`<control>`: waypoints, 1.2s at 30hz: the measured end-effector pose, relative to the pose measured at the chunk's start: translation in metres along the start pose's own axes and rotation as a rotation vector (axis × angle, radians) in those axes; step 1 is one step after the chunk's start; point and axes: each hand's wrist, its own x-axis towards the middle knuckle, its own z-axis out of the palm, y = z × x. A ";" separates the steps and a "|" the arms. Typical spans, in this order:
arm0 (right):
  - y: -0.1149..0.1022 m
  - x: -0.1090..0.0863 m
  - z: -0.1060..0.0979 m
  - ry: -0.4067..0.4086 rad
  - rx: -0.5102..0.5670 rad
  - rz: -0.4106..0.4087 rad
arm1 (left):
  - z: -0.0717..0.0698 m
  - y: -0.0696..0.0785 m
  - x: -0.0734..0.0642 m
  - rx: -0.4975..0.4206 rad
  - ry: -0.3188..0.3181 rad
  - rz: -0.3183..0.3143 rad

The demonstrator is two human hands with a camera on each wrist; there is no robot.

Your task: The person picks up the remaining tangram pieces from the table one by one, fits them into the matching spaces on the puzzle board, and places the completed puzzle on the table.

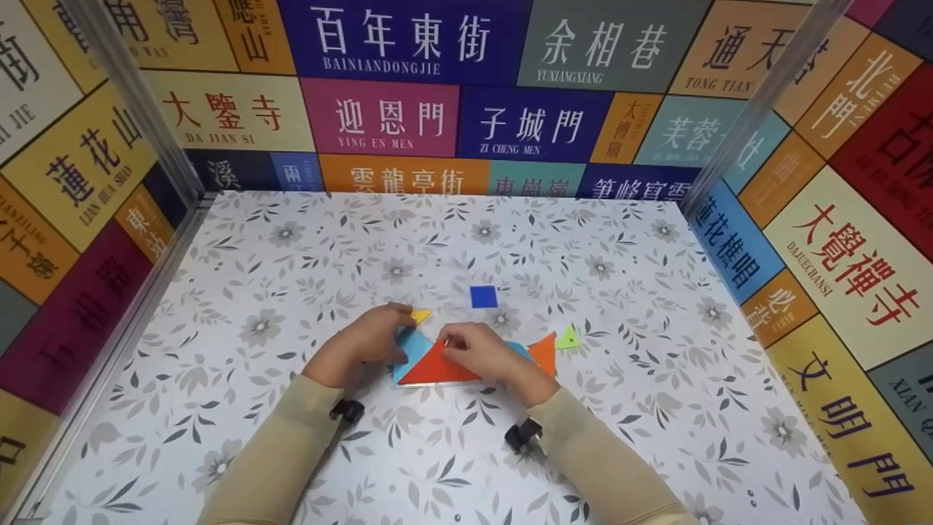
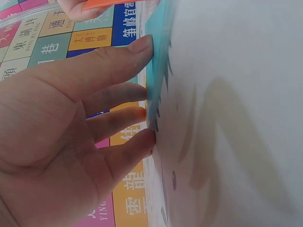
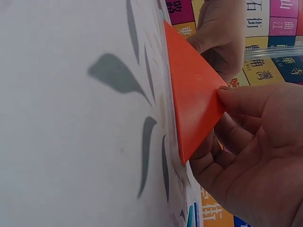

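Observation:
A light-blue flat tile lies on the table under my left hand. That hand's thumb and fingertips touch the tile, spread apart, as the left wrist view shows. A small yellow tile peeks out beyond the left fingertips. My right hand pinches the top corner of a red triangle tile between thumb and fingers. In the right wrist view the triangle stands tilted up, its long edge at the table. Part of it is hidden behind the right hand in the head view.
To the right of the right hand lie another light-blue piece, mostly covered, an orange triangle and a small green piece. A blue square sits farther back. Panels with printed signs enclose the floral tabletop.

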 end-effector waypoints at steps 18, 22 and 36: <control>-0.008 0.000 0.010 0.051 -0.106 -0.008 | 0.002 -0.002 0.002 0.009 0.000 -0.010; -0.008 0.001 0.012 0.074 -0.147 -0.023 | 0.002 -0.002 0.002 -0.002 0.012 -0.006; -0.015 0.000 0.013 0.045 -0.223 0.028 | 0.003 -0.001 0.002 -0.016 0.028 -0.015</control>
